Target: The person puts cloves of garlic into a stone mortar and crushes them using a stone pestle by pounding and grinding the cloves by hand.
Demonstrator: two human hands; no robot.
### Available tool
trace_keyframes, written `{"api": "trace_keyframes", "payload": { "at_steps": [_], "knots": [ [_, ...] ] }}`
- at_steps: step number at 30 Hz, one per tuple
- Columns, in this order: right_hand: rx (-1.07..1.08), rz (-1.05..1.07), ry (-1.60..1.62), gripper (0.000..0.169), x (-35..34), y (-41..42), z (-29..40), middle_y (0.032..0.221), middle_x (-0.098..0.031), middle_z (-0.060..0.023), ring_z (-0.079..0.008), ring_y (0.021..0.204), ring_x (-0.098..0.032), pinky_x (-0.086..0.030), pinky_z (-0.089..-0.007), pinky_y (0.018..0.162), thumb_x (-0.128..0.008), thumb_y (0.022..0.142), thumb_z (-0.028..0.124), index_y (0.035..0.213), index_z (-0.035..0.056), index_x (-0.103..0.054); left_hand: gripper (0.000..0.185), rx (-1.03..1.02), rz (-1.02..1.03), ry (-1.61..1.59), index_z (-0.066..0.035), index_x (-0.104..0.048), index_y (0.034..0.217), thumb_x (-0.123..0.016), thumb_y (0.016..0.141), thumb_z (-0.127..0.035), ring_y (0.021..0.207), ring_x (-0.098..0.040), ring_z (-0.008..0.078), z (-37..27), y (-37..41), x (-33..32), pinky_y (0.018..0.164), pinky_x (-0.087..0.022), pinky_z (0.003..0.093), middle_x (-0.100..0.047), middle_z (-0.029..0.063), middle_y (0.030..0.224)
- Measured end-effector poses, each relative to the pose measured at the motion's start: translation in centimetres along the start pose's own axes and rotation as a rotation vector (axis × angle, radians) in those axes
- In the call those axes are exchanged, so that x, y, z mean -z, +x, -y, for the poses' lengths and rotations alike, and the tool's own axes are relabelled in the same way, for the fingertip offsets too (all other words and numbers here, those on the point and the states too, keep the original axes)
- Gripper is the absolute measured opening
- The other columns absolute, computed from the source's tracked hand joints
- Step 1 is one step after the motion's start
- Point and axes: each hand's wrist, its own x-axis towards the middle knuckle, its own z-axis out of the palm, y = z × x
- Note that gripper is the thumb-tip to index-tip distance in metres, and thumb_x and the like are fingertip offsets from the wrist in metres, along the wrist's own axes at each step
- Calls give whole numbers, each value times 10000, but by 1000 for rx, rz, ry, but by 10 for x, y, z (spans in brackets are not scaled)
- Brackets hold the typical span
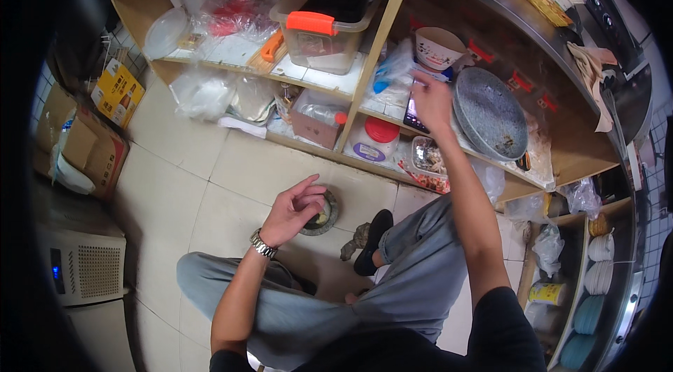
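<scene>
My left hand [297, 209], with a metal-band watch [263, 244] on its wrist, hovers over a round stone mortar [330, 217] on the floor; it holds nothing and its fingers are partly bent. Some pale greenish stuff lies inside the mortar, partly hidden by the hand. My right hand [432, 99] reaches to the shelf, its fingers at the upper part of a smartphone [415, 112] with a lit screen. Whether it grips the phone cannot be told. A paper bowl [439, 49] stands behind this hand, and a grey speckled pan [490, 112] leans to its right.
A clear plastic box [320, 49] with orange handle stands on the upper shelf. Below are a red-lidded jar [376, 141] and a clear food container [428, 155]. A crumpled cloth [356, 241] lies by my shoe. Cardboard boxes [92, 148] stand left, stacked plates [589, 314] right.
</scene>
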Motion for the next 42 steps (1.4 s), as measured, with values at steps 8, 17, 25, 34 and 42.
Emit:
{"api": "trace_keyframes", "payload": {
  "at_steps": [8,17,25,34,42],
  "knots": [
    [-377,179,-696,680,29,7,18,1169,-669,-273,-393,1092,-660,-530,-464,915,-599,854,574,1138,-40,-662,604,7,29,-14,-7,-410,1475,-621,911,33,1029,-636,106,13,9,1,941,-519,261,-632,107,1251],
    [-214,122,75,481,-13,17,43,984,-700,-284,-380,984,-692,-539,-443,829,-713,777,414,912,-47,-711,620,24,59,32,-16,-389,1490,-630,919,20,1037,-633,106,9,0,0,939,-519,254,-617,108,1255],
    [149,-193,-377,217,-24,53,58,1004,-648,-337,-411,991,-661,-528,-483,775,-541,852,57,987,-75,-649,627,13,80,18,-17,-384,1493,-630,918,20,1055,-634,114,9,2,0,935,-519,255,-607,120,1270],
    [53,121,-32,629,-39,45,39,1164,-623,-334,-433,1090,-626,-501,-454,950,-599,755,74,1368,-44,-522,629,21,82,-15,-17,-376,1497,-618,919,36,1045,-627,109,2,-1,0,940,-513,253,-605,110,1262],
    [-390,157,-626,736,23,14,42,1268,-632,-245,-373,1182,-614,-492,-408,990,-630,866,456,1401,-25,-475,633,35,71,1,-10,-366,1500,-618,921,31,1041,-626,106,5,1,2,927,-513,245,-611,94,1244]
  ]
}}
